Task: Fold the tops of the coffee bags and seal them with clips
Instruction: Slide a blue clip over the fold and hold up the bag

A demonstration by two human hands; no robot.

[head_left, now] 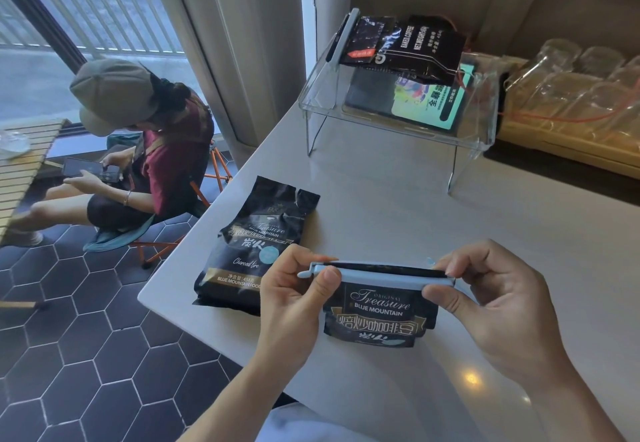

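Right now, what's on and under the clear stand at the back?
On top of the clear stand lies a black coffee bag with a clip. Underneath sits a lit tablet; the bag covers its far edge.

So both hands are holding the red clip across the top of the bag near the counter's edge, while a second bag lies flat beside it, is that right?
Not quite: the clip is pale blue, not red, as the head view shows. The rest holds: the left hand and right hand hold it across the top of the near bag, and the second bag lies flat beside it.
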